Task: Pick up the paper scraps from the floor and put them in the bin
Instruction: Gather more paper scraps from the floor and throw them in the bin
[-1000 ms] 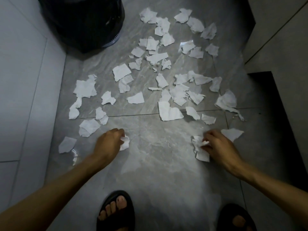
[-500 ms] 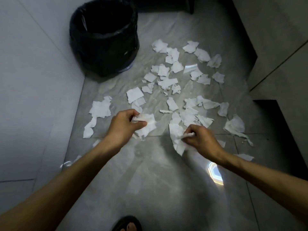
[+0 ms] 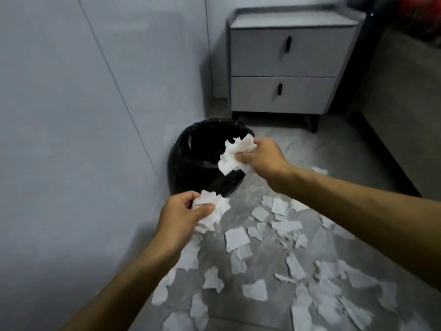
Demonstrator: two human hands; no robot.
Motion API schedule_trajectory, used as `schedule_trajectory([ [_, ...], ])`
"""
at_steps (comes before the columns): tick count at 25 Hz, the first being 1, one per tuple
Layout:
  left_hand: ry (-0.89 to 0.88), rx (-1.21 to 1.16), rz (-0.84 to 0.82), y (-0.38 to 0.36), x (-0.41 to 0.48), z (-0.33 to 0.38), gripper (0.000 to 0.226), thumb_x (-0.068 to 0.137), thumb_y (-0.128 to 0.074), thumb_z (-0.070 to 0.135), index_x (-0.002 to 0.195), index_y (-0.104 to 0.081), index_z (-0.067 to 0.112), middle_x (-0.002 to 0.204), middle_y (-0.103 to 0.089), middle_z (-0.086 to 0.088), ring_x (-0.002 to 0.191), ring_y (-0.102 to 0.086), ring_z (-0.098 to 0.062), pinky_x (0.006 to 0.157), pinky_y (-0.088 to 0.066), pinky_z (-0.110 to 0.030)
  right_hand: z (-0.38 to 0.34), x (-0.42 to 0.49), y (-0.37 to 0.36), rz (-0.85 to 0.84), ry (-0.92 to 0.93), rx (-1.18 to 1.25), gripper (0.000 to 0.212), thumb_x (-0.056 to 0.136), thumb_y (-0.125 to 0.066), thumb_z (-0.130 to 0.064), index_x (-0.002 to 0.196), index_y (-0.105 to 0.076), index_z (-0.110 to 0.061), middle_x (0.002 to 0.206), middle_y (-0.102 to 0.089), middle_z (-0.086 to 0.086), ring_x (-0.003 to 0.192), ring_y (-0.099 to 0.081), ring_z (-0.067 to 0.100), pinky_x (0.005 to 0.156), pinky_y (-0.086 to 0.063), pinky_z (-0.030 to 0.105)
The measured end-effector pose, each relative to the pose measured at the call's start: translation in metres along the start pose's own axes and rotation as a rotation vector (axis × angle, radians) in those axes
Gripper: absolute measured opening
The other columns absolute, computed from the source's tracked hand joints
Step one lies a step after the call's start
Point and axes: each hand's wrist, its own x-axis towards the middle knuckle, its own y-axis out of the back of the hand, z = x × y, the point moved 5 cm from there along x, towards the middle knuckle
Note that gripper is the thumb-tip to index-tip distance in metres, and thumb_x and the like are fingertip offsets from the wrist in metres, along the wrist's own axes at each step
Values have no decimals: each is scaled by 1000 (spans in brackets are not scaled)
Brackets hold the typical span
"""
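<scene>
A round bin (image 3: 188, 163) lined with a black bag stands on the floor against the left wall. My right hand (image 3: 261, 156) grips a bunch of white paper scraps (image 3: 235, 154) right over the bin's near right rim. My left hand (image 3: 183, 216) holds a second crumpled bunch of scraps (image 3: 213, 210) in the air, just in front of the bin and lower. Several white torn paper scraps (image 3: 262, 259) lie scattered over the grey tiled floor beneath and to the right of my arms.
A pale wall (image 3: 71, 139) runs close along the left. A grey two-drawer bedside cabinet (image 3: 284, 68) on dark legs stands behind the bin. A dark bed frame edge (image 3: 386, 149) borders the floor on the right.
Both hands have lifted from the floor with paper in them and moved forward to the bin. The view tilted up, showing the cabinet.
</scene>
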Motion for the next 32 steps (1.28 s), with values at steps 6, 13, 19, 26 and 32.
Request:
schedule_trajectory([
  [6,31,-86,86,26,42,12,6,83,-70,7,89,-71,8,92,-75,-15,81,-70,-26,75,-55,-35,8,88,-48,-117,-222,166,42,84,-67,-1,123,-53,8,132,-55,22,104,-61,32,94,-52,42],
  [13,27,-33,152,-2,150,46,16,85,-63,2,100,-68,1,90,-69,-12,84,-68,-27,76,-57,-35,32,68,-22,-48,-64,179,37,90,-55,-9,127,-56,-13,117,-64,12,100,-65,23,95,-52,38],
  [19,-8,248,122,-14,155,56,58,84,-70,18,138,-49,12,133,-58,-10,120,-57,-26,107,-43,-42,46,8,-7,-212,-14,127,22,90,-57,-9,108,-66,-18,102,-70,4,94,-68,19,85,-55,32],
  [26,26,426,17,38,27,-29,32,80,-74,27,110,-61,23,115,-65,-2,101,-63,-18,86,-49,-30,116,-57,-85,-652,59,-592,24,84,-68,-27,107,-65,-24,109,-70,5,90,-65,17,76,-51,27],
  [32,367,786,-163,59,-86,-188,73,74,-75,46,135,-42,26,143,-47,-6,122,-52,-26,98,-47,-40,212,-148,-167,-760,47,-940,91,60,-66,-71,138,-32,-39,146,-29,7,129,-34,33,101,-39,46],
])
